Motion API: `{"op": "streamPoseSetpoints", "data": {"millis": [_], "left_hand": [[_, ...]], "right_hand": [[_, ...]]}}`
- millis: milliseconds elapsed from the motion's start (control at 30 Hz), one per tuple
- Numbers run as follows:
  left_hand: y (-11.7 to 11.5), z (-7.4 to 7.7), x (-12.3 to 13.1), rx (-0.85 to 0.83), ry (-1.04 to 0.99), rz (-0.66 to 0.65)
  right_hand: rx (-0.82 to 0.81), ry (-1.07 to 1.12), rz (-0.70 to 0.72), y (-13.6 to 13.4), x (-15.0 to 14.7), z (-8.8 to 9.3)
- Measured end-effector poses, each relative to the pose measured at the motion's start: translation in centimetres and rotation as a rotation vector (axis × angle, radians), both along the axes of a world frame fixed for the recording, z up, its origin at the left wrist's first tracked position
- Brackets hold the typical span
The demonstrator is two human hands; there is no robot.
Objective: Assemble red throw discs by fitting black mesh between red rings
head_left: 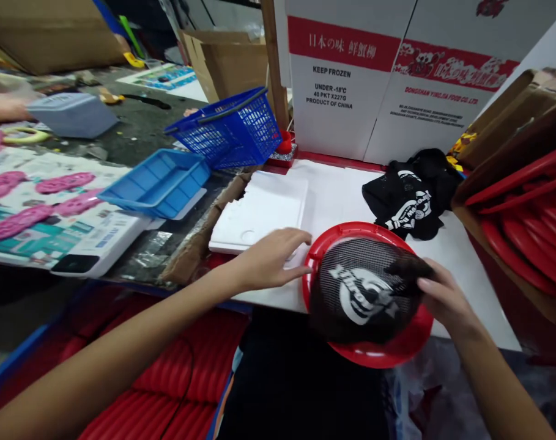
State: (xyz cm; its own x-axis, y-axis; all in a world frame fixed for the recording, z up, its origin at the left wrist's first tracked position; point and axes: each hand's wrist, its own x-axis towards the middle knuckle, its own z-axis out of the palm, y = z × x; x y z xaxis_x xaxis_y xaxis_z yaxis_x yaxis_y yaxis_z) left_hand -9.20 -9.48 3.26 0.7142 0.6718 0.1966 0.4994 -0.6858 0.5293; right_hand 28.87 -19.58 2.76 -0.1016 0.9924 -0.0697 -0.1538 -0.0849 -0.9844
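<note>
You are holding your left hand (pixel 278 256) half open at the left rim of a red plastic disc (pixel 413 339), the thumb standing apart from the fingers; it is gripping nothing, and you cannot tell whether the fingertips are touching the rim. Your right hand (pixel 449 302) is closing its fingers on the right edge of a black mesh cover (pixel 364 290) with white lettering, where the fabric is blurring. The cover is lying over most of the disc, leaving red showing around it. The disc's near side is reaching past the front edge of the white tabletop (pixel 335 180). Beyond it, more black mesh covers (pixel 410 195) are lying in a heap, and at your right an open cardboard box (pixel 470 229) is holding stacked red discs (pixel 534 226). To the left, a white foam piece (pixel 263 211) is resting near your left hand, with a blue plastic tray (pixel 156 183) sitting farther left.
</note>
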Motion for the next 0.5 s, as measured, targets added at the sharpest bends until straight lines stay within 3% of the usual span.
{"op": "streamPoseSetpoints", "data": {"millis": [100, 200, 267, 367, 433, 500], "left_hand": [[2.0, -2.6, -4.6, 0.367, 0.296, 0.096], [4.0, -3.2, -6.2, 0.375, 0.389, 0.049], [4.0, -2.4, -4.9, 0.308, 0.322, 0.053], [0.8, -0.2, 0.4, 0.029, 0.044, 0.024], [-2.5, 1.3, 4.6, -0.309, -0.118, -0.162], [-5.2, 2.5, 7.7, -0.622, -0.187, -0.354]], "right_hand": [[-0.081, 0.021, -0.089, -2.9, 1.9, 0.5], [-0.151, 0.017, -0.209, -5.6, 1.0, 0.8], [-0.157, 0.038, -0.27, -7.2, -0.9, 0.7], [-0.136, 0.016, -0.181, -8.7, -4.2, 0.6], [-0.056, -0.111, -0.049, -9.3, -5.7, 0.6], [0.108, -0.306, -0.028, -9.6, -6.2, 0.8]]}}
